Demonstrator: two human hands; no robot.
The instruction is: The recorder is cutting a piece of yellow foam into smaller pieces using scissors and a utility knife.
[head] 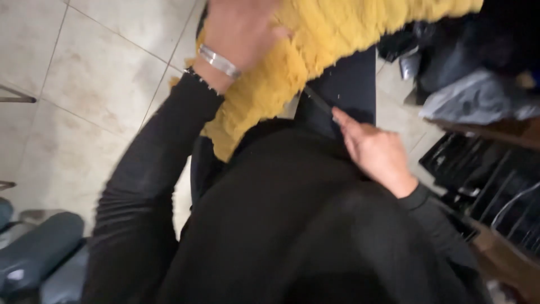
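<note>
A yellow fuzzy cloth (315, 50) is draped across a narrow dark board (349, 84) that juts out in front of the person, and both hands are on or beside it. The left hand (239, 28) lies on top of the cloth near its upper left part, palm down, apparently pressing it flat or steadying it against the board; its fingers run out of the top of the frame, so I cannot tell whether they are spread or clutching the fabric. A silver bangle (219, 62) sits at that wrist, above a black sleeve (140, 180), and the arm reaches up and forward, nearly straight.

The right hand (374, 152) is lower, at the board's near end just below the cloth's edge, the wrist bent inward. It seems closed around a thin dark tool (318, 100) (blurred, perhaps a blade or scissors) angled up toward the cloth's fringe. Tiled floor (84, 79) lies to the left; dark clutter (484, 73) is piled to the right.
</note>
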